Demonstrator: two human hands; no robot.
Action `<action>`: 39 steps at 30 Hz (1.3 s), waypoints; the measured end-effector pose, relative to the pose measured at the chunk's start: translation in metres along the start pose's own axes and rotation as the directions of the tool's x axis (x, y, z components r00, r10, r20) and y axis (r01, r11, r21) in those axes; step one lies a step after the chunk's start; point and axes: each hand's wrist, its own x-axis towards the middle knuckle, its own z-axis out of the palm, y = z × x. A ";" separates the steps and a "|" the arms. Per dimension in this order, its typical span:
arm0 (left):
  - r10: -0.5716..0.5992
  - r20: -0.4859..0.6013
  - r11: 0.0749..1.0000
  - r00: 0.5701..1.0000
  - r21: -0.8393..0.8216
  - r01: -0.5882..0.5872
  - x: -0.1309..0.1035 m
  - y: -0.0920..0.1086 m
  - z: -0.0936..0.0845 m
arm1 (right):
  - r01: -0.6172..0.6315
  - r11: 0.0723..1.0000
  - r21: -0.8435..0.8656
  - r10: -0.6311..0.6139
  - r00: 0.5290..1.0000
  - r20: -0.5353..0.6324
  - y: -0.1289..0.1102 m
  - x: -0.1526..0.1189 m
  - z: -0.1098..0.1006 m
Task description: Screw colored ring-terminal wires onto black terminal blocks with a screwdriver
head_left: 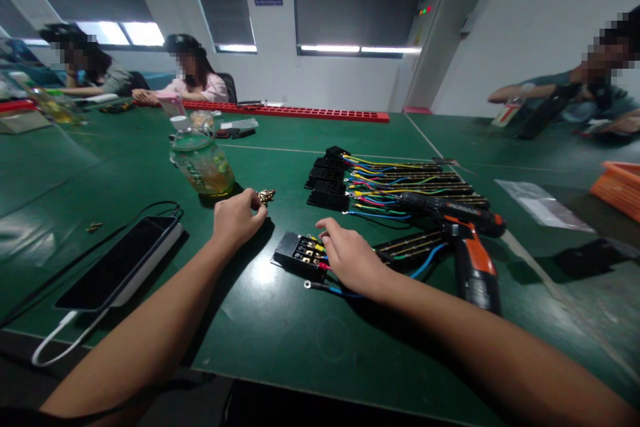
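Observation:
My left hand (237, 219) is at a small pile of brass screws (267, 197), its fingers curled and pressed together; whatever lies between the fingertips is hidden. My right hand (350, 255) rests over the coloured wires beside a black terminal block (299, 255), its fingers partly bent and largely turned from view. Yellow, red and blue wires run from the block beneath this hand. A loose blue wire (333, 289) with a ring lug points left in front of the block. Behind, several similar black blocks (327, 195) with wires lie in a row.
A black and orange power drill (475, 253) lies right of the wires. A jar (204, 167) stands behind my left hand. A phone (120, 260) with cables is at the left, an orange basket (620, 190) at the right. People sit across the green table (280, 340).

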 end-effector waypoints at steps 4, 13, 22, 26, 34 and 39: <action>0.022 -0.024 0.999 0.999 -0.028 -0.023 -0.001 0.000 0.001 | -0.030 0.999 -0.018 0.031 0.999 0.039 0.000 0.001 -0.004; 0.046 -0.052 0.989 0.998 -0.139 -0.053 -0.004 0.000 0.002 | -0.044 0.989 0.140 0.042 0.999 0.021 0.000 0.004 -0.006; 0.113 -0.049 0.979 0.992 -0.163 -0.119 -0.006 0.003 -0.001 | -0.015 0.983 0.183 0.027 0.998 -0.063 0.003 0.003 -0.002; 0.113 -0.039 0.977 0.993 -0.176 -0.118 -0.006 0.005 -0.003 | -0.010 0.983 0.183 0.027 0.995 -0.095 0.002 0.002 -0.001; 0.133 -0.041 0.973 0.990 -0.186 -0.138 -0.005 0.002 0.002 | -0.015 0.988 0.151 0.028 0.996 -0.086 0.004 0.003 0.000; 0.131 -0.052 0.961 0.990 -0.239 -0.140 -0.004 0.003 0.002 | 0.006 0.990 0.143 0.011 0.993 -0.115 0.004 0.003 0.001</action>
